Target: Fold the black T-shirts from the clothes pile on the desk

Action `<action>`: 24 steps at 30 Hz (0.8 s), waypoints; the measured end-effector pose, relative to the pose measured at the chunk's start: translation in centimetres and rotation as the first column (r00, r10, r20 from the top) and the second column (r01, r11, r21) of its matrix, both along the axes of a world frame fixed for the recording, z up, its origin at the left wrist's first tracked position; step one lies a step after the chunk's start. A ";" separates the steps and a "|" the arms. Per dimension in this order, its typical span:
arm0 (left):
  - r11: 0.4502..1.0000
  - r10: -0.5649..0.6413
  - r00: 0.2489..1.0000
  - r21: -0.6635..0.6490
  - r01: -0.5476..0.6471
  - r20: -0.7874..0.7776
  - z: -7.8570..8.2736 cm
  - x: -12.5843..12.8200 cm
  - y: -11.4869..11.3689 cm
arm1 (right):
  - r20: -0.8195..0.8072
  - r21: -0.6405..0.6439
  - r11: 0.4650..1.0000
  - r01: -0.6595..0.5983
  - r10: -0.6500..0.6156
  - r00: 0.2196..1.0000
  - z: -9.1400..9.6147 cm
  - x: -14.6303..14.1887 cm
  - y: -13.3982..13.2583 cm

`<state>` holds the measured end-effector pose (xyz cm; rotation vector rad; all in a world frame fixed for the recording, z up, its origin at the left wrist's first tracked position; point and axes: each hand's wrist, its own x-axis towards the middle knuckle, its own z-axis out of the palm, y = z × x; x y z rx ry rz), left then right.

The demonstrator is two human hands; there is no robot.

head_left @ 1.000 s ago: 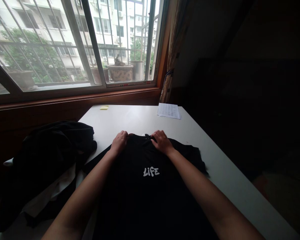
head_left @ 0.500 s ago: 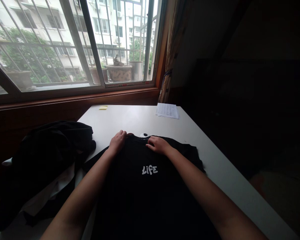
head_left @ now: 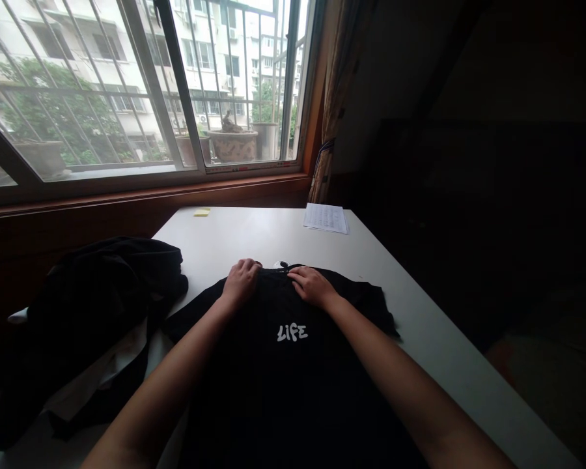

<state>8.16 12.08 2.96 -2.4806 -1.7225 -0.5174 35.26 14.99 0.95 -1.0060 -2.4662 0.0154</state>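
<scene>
A black T-shirt [head_left: 293, 384] lies spread on the white table, with "LIFE" in white letters on its chest and its collar toward the window. At the left side of the neckline my left hand [head_left: 241, 280] is closed on the cloth, its fingertips partly hidden. My right hand [head_left: 312, 284] has its fingers bent over the collar's right side, gripping the fabric there. Between the two hands a white round tag or print [head_left: 282, 265] shows just at the neck opening. Both short sleeves stretch out sideways on the tabletop.
A heap of dark clothes [head_left: 112, 280] with some white cloth sits on the left of the table [head_left: 254, 228]. Sheets of paper [head_left: 326, 218] lie at the far right edge and a yellow sticky note [head_left: 202, 212] at the far left. Behind is a barred window [head_left: 200, 85].
My left hand has shifted slightly right along the neckline, and the left sleeve now lies more spread out. My right hand has hardly moved; the round white spot is partly covered.
</scene>
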 end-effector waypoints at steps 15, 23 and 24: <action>0.954 -0.218 0.975 -0.218 0.205 -0.034 -1.9 2.4 -1.5 | 0.000 -0.038 0.998 0.055 -0.055 0.999 -1.1 3.5 0.6; 0.960 -0.157 0.987 -0.237 0.147 -0.025 -1.8 1.6 -1.3 | -0.007 -0.105 0.980 0.166 -0.168 0.986 -1.3 4.8 1.1; 0.961 -0.144 0.989 -0.241 0.132 -0.033 -1.8 1.4 -1.3 | 0.017 -0.118 0.980 0.159 -0.158 0.987 -1.4 4.9 1.2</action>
